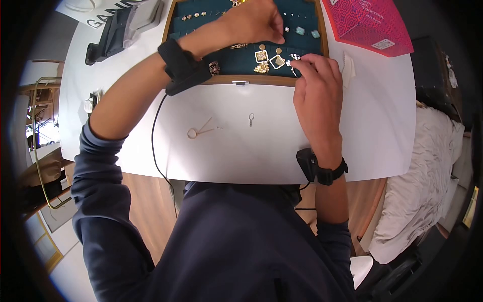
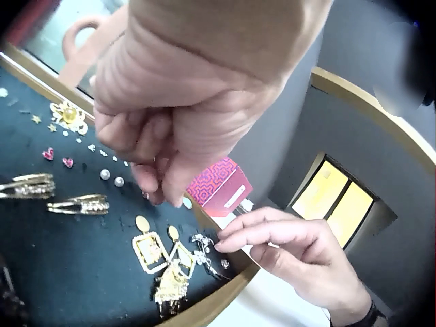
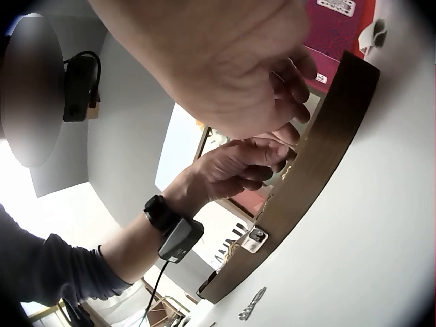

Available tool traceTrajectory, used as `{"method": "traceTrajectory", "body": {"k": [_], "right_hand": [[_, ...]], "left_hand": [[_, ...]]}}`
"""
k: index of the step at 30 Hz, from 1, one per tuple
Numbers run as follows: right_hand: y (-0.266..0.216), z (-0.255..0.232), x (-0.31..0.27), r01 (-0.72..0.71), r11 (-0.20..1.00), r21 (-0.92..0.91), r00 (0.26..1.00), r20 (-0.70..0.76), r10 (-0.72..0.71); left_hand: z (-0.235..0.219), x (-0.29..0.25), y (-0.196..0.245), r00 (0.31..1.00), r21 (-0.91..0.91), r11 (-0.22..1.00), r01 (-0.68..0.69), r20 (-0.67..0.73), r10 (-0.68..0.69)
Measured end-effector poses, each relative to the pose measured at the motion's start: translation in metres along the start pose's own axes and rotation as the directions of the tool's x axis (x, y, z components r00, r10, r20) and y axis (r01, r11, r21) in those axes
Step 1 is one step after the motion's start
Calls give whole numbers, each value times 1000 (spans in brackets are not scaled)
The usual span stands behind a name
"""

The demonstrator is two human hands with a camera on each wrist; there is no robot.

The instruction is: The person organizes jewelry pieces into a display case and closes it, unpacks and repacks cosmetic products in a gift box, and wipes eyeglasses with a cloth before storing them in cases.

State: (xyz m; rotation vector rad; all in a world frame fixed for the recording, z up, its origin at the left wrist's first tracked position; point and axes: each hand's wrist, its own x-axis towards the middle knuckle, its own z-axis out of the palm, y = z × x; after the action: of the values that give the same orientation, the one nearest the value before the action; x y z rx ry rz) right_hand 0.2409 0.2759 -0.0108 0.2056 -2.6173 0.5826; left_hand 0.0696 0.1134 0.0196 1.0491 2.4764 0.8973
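Observation:
An open jewellery tray (image 1: 226, 79) with a wooden rim and dark green lining lies at the table's far side. Over its right middle, my left hand (image 1: 251, 22) bends its fingers down, thumb and index tips close together; I cannot tell whether they pinch something small. Gold square drop earrings (image 2: 148, 252) lie below those fingertips in the left wrist view. At the tray's near right corner is my right hand (image 1: 319, 83), fingers fairly straight, its fingertips right at a silver floral earring (image 2: 203, 257). Gold hair clips (image 2: 80, 204) and pearl studs (image 2: 105, 175) lie along the lining.
On the white table (image 1: 226, 161), a small silver earring (image 1: 251, 120) and a thin ring-shaped piece with long prongs (image 1: 192, 133) lie in front of the tray. A pink patterned box (image 1: 370, 25) stands right. Black equipment (image 1: 111, 38) sits left. A cable (image 1: 153, 136) trails from the left wrist.

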Motion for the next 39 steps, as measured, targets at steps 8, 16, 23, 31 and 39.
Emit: {"method": "traceTrajectory", "body": {"k": [8, 16, 23, 31, 39], "right_hand": [[0, -1, -3, 3, 999, 46, 1000, 4, -3], [-5, 1, -4, 165, 986, 13, 985, 40, -165], [-9, 0, -8, 146, 989, 1, 988, 60, -146], [-9, -3, -9, 127, 990, 55, 991, 35, -129], [-11, -1, -10, 137, 987, 83, 988, 56, -142]], "left_hand": [[8, -10, 17, 992, 229, 967, -115, -18, 122], [5, -36, -6, 973, 263, 937, -230, 96, 212], [4, -42, -9, 961, 274, 921, -276, 101, 258], [0, -44, -10, 939, 329, 882, -339, 170, 298], [2, -52, -8, 947, 285, 904, -320, 78, 310]]}}
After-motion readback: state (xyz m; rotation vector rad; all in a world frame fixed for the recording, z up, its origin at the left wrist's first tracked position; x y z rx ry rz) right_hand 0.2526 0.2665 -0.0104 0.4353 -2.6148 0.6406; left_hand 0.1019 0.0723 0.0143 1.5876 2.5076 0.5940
